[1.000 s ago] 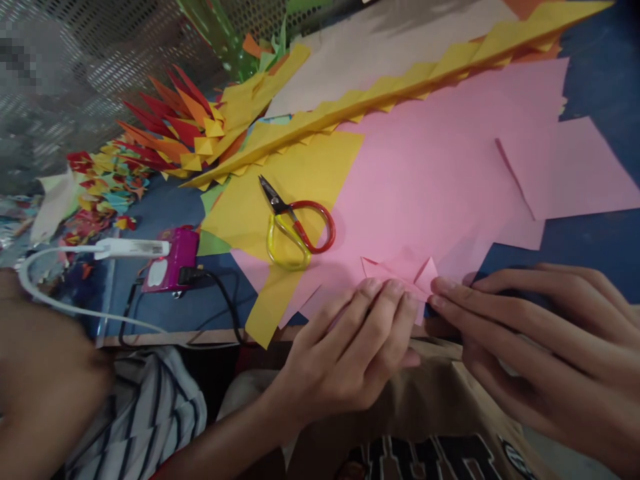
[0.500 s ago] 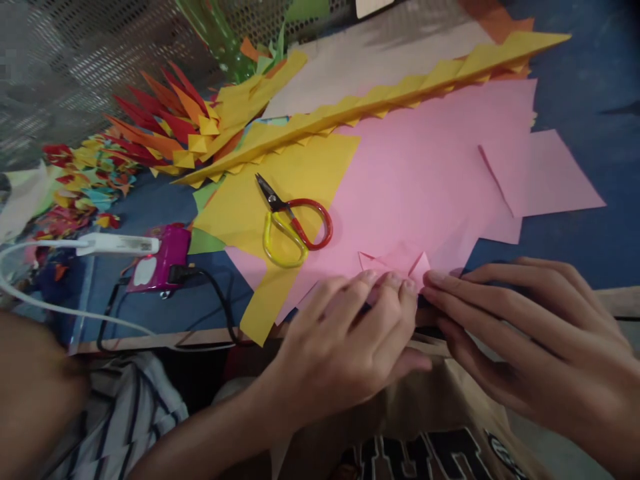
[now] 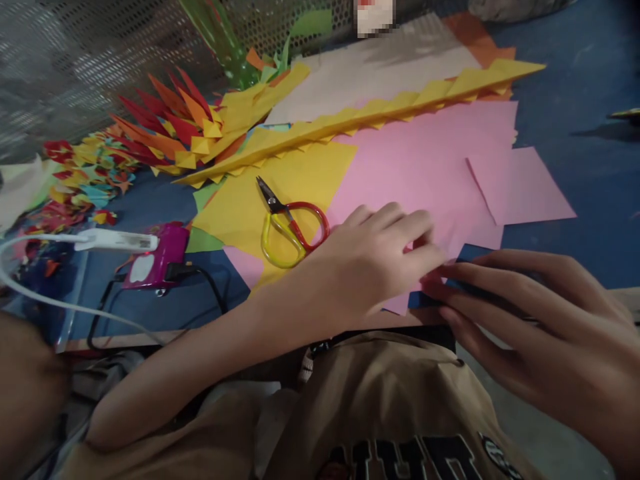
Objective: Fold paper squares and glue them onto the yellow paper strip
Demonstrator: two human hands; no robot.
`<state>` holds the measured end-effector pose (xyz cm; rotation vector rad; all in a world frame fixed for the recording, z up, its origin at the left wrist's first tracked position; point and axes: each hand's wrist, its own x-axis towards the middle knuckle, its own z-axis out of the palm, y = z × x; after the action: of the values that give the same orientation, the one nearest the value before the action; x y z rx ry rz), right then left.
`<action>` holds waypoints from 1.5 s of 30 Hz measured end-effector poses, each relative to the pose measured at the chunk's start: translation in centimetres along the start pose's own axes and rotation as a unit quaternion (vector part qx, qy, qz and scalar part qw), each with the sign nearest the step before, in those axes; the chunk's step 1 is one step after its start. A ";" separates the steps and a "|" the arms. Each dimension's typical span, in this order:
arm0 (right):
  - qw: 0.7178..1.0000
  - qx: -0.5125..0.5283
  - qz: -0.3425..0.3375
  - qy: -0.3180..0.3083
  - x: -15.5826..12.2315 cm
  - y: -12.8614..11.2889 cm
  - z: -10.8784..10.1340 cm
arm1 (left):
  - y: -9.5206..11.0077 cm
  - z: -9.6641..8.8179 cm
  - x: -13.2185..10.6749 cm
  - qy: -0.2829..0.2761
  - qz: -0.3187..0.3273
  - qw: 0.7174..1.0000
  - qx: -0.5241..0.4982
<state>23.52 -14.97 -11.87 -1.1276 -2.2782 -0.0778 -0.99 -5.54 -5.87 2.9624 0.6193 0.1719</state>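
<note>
At the table's front edge, my left hand [image 3: 387,263] is bent over a small folded piece of pink paper [image 3: 410,247], its fingers curled and pinching it. Most of that piece is hidden beneath the fingers. From the right, my right hand [image 3: 525,313] reaches in, with fingertips and thumb drawn together at the paper's right end. A large pink sheet [image 3: 420,153] lies under the work. Scissors [image 3: 283,209] with one red and one yellow handle rest on a yellow sheet [image 3: 310,167], just left of my left hand.
A long yellow zigzag strip [image 3: 360,115] crosses the sheets. A folded pink piece [image 3: 530,187] lies right. Leftward are red and orange folded paper spikes [image 3: 185,120], small coloured pieces [image 3: 90,173] and a purple box with cables [image 3: 173,250]. A green bottle [image 3: 225,47] stands behind.
My left hand has moved forward and right, now covering the folded pink paper that showed before. The right hand stays nearly in place at its edge. The view has shifted slightly.
</note>
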 end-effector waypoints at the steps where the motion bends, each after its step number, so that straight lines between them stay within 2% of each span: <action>1: 1.000 0.001 0.003 0.001 0.1 0.0 0.0 | -0.1 0.0 -0.1 0.002 0.001 1.000 -0.010; 4: 0.999 0.009 0.035 -0.001 0.6 -0.4 -0.1 | 0.0 0.3 -0.2 0.025 -0.025 0.999 -0.019; 6: 0.996 0.033 0.086 0.009 1.2 -1.0 -0.2 | 0.2 0.5 -0.2 0.033 -0.045 0.998 -0.015; 10: 0.985 0.049 0.166 0.027 2.4 -1.7 -0.5 | 0.5 0.6 -0.2 0.035 -0.041 0.999 -0.006; 13: 0.986 0.020 0.166 0.001 2.8 -1.6 -0.4 | 0.5 0.7 -0.3 0.053 -0.046 0.997 -0.019; 16: 0.986 0.038 0.164 -0.008 2.8 -1.3 -0.3 | 0.4 0.9 -0.4 0.075 -0.088 0.992 -0.054; 18: 0.983 0.046 0.175 -0.008 2.9 -1.3 -0.2 | 0.2 1.1 -0.5 0.069 -0.108 0.990 -0.065; 21: 0.981 0.050 0.188 -0.011 3.2 -1.4 -0.1 | -0.1 1.2 -0.3 0.044 -0.082 0.995 -0.042; 27: 0.989 0.015 0.146 -0.013 3.6 -1.4 -0.1 | -0.2 0.9 -0.4 0.062 -0.023 0.997 0.047; 33: 0.994 0.035 0.101 -0.036 3.0 -0.9 0.4 | 0.8 0.9 -1.6 0.080 -0.079 0.992 -0.061; 39: 0.993 0.054 0.066 -0.081 2.4 -0.2 -0.5 | 1.6 1.9 -1.9 0.138 -0.075 0.987 -0.040; 45: 0.993 0.059 0.035 -0.096 2.2 0.2 -1.1 | 1.7 1.7 -2.4 0.100 -0.096 0.986 -0.091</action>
<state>23.15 -13.65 -9.79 -1.1950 -2.3720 0.1984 -2.28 -8.25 -7.54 2.7114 0.8587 0.4841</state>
